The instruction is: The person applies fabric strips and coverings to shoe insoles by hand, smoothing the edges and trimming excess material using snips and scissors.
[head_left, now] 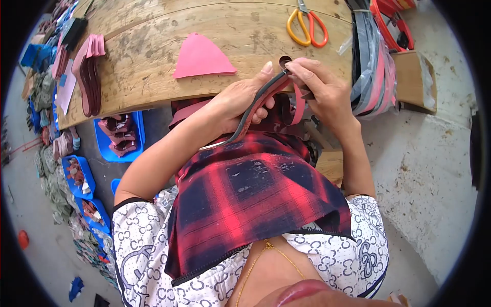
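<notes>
The left grip [243,97] is closed around the middle of a long, curved dark strip [259,98], black along one edge and brownish red along the other, with the thumb pointing up beside it and the fingers curled around its other side. The right grip [323,88] has its fingertips pinched on the strip's upper end, where a small loop [285,62] curls just beyond the fingers. How much of the strip those fingertips hold is hard to make out, as they cover that part.

So the strip runs slantwise between the two grips, its lower end passing below the left grip and over the red-and-black plaid apron [255,189]. More brownish-red strips [292,113] hang below the right grip, near the edge of the wooden counter [153,61].

On the counter, a pink panel [203,59] lies beyond the left grip, and scissors [308,29] with orange and red handles lie beyond the right one. Well to the left of the left grip is a stack of dark red pieces [88,79]; a blue tray [141,134] of similar pieces sits lower, left of the left forearm. To the right of the right grip are plastic-wrapped grey and pink strips [372,69], with a cardboard box [413,84] just past them.
</notes>
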Available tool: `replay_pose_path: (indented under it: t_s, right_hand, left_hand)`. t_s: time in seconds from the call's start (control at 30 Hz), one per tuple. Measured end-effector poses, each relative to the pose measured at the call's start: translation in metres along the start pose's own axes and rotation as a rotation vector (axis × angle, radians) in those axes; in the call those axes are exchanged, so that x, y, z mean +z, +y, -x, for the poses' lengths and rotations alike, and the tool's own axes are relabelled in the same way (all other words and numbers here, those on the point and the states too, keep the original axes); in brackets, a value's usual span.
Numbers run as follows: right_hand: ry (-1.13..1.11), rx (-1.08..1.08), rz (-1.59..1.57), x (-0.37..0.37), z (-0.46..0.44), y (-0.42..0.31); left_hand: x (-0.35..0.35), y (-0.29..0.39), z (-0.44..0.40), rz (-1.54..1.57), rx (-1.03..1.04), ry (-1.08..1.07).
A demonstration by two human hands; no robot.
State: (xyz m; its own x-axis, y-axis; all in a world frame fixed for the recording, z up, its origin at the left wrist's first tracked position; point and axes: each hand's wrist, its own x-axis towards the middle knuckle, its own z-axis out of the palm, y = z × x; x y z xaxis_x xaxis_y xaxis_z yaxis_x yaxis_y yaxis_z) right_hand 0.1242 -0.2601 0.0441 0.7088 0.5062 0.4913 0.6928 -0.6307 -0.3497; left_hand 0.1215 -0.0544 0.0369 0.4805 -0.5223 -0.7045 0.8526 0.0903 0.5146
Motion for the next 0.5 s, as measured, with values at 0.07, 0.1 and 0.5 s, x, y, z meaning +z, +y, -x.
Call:
replay_pose_path:
  t_s: [0.07, 0.1, 0.5]
  right_hand:
    - [-0.06, -0.132, 0.066, 0.002, -0.004, 0.006]
    - [-0.085, -0.187, 0.084, 0.001, -0.006, 0.007]
    - [-0.133, -0.211, 0.135, -0.003, -0.013, 0.029]
  left_hand:
    - [-0.004, 0.0, 0.003, -0.024, -0.03, 0.03]
    - [-0.005, -0.001, 0.004, -0.01, -0.051, 0.042]
    - [-0.014, -0.01, 0.005, -0.033, -0.177, 0.082]
